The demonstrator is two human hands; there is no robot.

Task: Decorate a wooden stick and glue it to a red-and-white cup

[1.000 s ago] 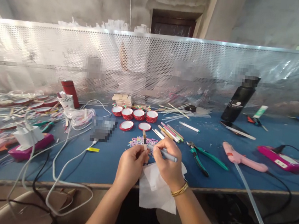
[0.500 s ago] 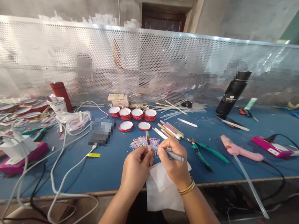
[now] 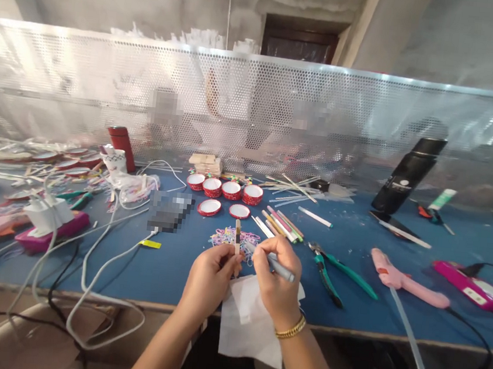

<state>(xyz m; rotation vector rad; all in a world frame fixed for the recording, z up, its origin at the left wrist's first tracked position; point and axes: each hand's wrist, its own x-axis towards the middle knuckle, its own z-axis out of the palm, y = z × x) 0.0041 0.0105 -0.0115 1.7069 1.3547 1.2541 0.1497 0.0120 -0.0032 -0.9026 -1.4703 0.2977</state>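
Observation:
My left hand (image 3: 209,277) is closed round a flat wooden stick (image 3: 238,233) that stands upright out of its fingers. My right hand (image 3: 275,278) grips a grey pen (image 3: 274,260) like a writing tool, its tip against the stick. Both hands hover over a white sheet of paper (image 3: 249,323) that overhangs the near edge of the blue table (image 3: 176,265). Just beyond the hands lies a heap of small coloured loops (image 3: 223,236).
Red-rimmed caps (image 3: 223,189) and coloured sticks (image 3: 280,221) lie behind the hands. Green pliers (image 3: 334,267) and a pink glue gun (image 3: 404,277) sit to the right, a black bottle (image 3: 406,178) farther back. White cables (image 3: 88,262) trail on the left. A perforated screen (image 3: 254,109) closes the far side.
The hands keep the same hold on stick and pen. Only the camera has swung, first right and then back left, shifting the scene.

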